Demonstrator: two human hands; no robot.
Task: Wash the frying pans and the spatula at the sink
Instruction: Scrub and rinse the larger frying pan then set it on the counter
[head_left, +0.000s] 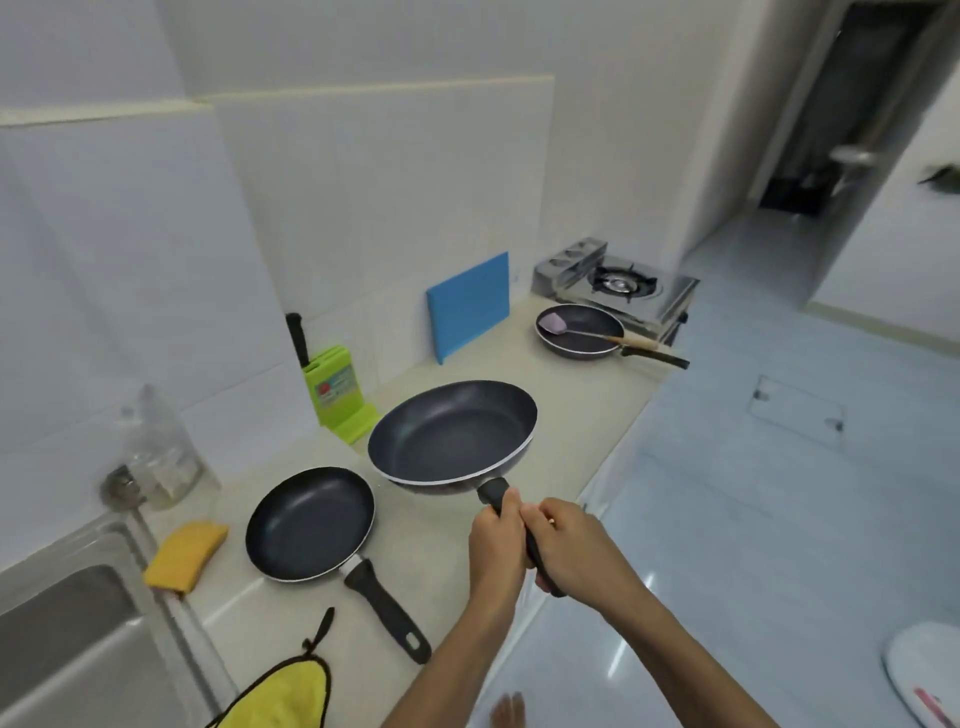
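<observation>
Both hands hold a large dark frying pan (452, 434) above the counter by its black handle. My left hand (496, 543) grips the handle nearer the pan, and my right hand (569, 551) grips it just behind. A smaller frying pan (309, 522) lies on the counter to the left, its handle pointing toward me. Far back near the stove sits a third pan (579, 332), and a spatula (597, 335) with a wooden handle lies across it. The steel sink (67, 634) is at the lower left.
A yellow sponge (187, 553) lies beside the sink, and a yellow cloth (283, 693) at the counter's front. A green knife block (335, 387) and a blue cutting board (470, 306) lean against the tiled wall. A gas stove (621, 286) stands at the counter's far end. A clear bottle (161, 452) stands behind the sink.
</observation>
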